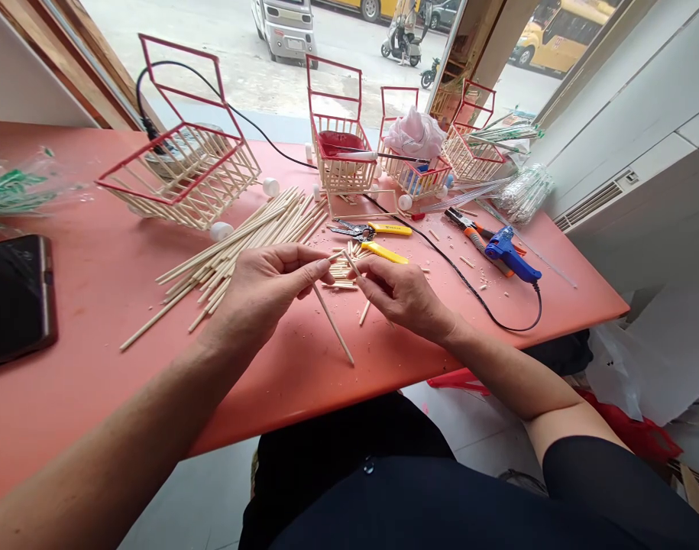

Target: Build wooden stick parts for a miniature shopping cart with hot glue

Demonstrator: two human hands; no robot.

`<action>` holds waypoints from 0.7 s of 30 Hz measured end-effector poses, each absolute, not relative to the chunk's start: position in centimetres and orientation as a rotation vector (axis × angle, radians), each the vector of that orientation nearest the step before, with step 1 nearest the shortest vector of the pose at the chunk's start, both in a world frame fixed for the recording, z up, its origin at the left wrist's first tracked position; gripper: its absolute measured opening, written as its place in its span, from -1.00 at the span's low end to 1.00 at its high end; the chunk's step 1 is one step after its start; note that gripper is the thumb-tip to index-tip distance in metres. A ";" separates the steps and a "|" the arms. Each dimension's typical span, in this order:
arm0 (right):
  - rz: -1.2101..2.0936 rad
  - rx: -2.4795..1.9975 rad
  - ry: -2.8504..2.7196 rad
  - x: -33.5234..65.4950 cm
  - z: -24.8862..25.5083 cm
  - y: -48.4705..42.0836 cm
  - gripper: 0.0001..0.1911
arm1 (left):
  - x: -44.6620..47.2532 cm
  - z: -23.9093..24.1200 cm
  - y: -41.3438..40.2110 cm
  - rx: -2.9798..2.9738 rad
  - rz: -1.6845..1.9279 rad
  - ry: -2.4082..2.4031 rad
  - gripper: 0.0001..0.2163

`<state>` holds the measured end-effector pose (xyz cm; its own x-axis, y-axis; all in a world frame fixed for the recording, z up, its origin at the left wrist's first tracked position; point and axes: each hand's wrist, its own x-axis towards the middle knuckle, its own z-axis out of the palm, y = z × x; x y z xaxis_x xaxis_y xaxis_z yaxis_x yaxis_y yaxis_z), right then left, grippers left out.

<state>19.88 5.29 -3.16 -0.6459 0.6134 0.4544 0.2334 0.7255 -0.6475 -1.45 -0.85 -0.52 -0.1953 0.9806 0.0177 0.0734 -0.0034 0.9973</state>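
Note:
My left hand (272, 286) is closed in a pinch, with the end of a thin wooden stick at its fingertips. A longer wooden stick (334, 326) slants down from below these fingers towards the table edge; whether they hold it too I cannot tell. My right hand (406, 294) pinches another wooden stick (350, 263), whose tip almost meets the left fingertips. Just beyond both hands lie a pile of short cut sticks (343, 273) and yellow-handled pliers (386, 228). A heap of long wooden sticks (257, 237) lies beyond my left hand.
Several small stick-built carts with red rims, among them one at the left (182, 179) and one in the middle (343, 164), line the back. A blue glue gun (512, 256) with a black cord and orange-handled pliers (469, 233) lie right. A phone (17, 298) lies far left.

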 end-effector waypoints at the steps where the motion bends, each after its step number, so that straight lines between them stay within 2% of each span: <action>1: 0.723 -0.633 -2.245 19.9 -3.2 5.3 -0.85 | -1.4 -0.5 -0.8 1.175 1.330 1.407 -0.78; 21: 0.614 -0.569 -2.263 19.7 -3.5 5.3 -0.83 | -1.0 -0.8 -0.9 1.160 1.382 1.413 -0.83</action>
<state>19.73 5.31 -3.50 -0.6490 0.5555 0.5199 0.2164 0.7899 -0.5738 -0.98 -0.93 -0.81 -0.2351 0.9710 0.0435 0.0649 -0.0290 0.9975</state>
